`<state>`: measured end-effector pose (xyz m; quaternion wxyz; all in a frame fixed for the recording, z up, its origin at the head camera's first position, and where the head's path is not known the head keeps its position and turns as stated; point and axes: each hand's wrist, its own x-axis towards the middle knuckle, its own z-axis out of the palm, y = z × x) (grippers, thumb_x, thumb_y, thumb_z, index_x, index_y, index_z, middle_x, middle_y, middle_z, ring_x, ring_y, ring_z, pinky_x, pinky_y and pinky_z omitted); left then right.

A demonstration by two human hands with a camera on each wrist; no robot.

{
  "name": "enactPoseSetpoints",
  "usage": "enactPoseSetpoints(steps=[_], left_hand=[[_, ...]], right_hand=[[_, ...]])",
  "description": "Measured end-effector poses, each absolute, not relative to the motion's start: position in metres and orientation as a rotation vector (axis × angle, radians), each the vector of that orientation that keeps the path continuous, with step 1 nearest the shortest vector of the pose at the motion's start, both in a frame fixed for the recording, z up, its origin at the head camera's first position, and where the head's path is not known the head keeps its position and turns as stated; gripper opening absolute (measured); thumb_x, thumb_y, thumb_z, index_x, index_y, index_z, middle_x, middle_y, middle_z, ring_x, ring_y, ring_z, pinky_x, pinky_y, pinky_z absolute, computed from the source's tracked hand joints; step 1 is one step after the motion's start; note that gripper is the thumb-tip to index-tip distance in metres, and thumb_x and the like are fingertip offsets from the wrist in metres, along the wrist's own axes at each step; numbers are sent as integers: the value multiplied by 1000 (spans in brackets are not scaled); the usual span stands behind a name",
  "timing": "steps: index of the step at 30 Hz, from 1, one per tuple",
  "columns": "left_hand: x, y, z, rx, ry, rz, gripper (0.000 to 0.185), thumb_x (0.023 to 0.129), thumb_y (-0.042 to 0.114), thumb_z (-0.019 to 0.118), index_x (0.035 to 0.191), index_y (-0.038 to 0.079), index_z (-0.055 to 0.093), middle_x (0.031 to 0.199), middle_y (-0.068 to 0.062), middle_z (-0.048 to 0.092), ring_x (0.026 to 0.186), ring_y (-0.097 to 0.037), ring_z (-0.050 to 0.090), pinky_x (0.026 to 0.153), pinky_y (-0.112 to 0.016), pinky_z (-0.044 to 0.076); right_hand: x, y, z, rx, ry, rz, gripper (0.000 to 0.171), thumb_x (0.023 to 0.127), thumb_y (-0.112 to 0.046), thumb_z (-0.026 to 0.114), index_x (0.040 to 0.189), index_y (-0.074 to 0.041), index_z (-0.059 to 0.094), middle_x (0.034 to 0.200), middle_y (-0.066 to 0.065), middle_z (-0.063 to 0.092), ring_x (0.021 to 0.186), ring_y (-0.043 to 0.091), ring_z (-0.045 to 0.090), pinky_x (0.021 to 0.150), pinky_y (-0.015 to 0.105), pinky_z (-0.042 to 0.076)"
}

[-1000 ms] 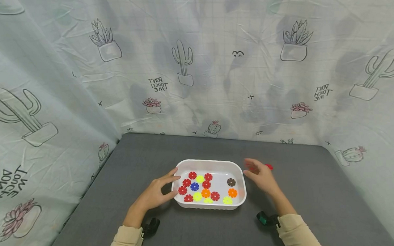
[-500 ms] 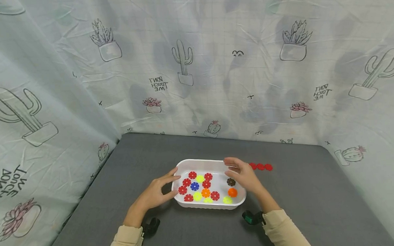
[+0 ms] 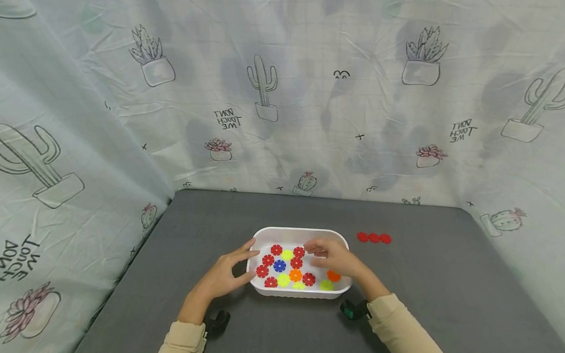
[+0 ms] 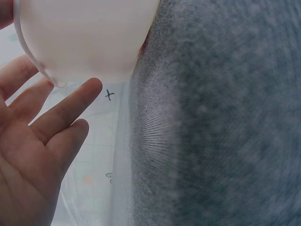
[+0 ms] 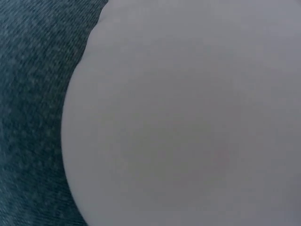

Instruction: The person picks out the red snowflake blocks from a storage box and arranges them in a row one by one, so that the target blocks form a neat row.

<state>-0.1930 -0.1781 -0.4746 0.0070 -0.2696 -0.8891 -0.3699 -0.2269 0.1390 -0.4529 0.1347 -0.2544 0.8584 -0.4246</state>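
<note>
A white plastic tray point(image 3: 293, 229) sits on the grey table and holds several flower-shaped discs: red point(image 3: 276, 250), blue point(image 3: 279, 265), orange point(image 3: 295, 274) and yellow point(image 3: 283, 280). My left hand point(image 3: 248, 258) rests with straight fingers against the tray's left wall. The left wrist view shows those fingers point(image 4: 61, 113) beside the tray wall point(image 4: 89, 37). My right hand point(image 3: 313, 252) hovers over the right half of the tray. Its fingers are loosely bent towards the red discs and nothing shows between them. It hides the discs under it.
Three red discs point(image 3: 374, 238) lie in a row on the table right of the tray. A cactus-print cloth point(image 3: 308, 118) walls in the back and both sides. The tray's white wall point(image 5: 188, 117) fills the right wrist view.
My right hand has moved left from the red discs on the table to above the tray. The left hand has stayed on the tray's left side.
</note>
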Motion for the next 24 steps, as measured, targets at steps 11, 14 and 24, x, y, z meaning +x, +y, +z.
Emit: enactPoseSetpoints(steps=[11,14,24], left_hand=[[-193,-178,-475,-800,-2809,-1168,49,81,32,63,128,20,51,145,7,29,127,-17,37,97,-48,38],[-193,-178,-475,-796,-2812,-1166,49,82,33,62,128,22,50,145,8,29,128,-18,37,98,-48,37],[-195,-178,-474,-838,-2776,-1145,49,81,31,64,127,18,52,145,4,31,127,-20,39,97,-49,37]], right_hand=[[-226,135,-454,-744,2385,-925,30,78,-12,66,108,-14,62,104,-4,64,95,13,56,86,33,48],[-225,134,-455,-733,2372,-883,31,76,-11,68,106,-18,63,102,-7,63,93,10,54,84,31,48],[-224,131,-459,-837,2392,-774,31,73,-4,68,100,-20,63,98,-10,58,91,8,51,85,26,47]])
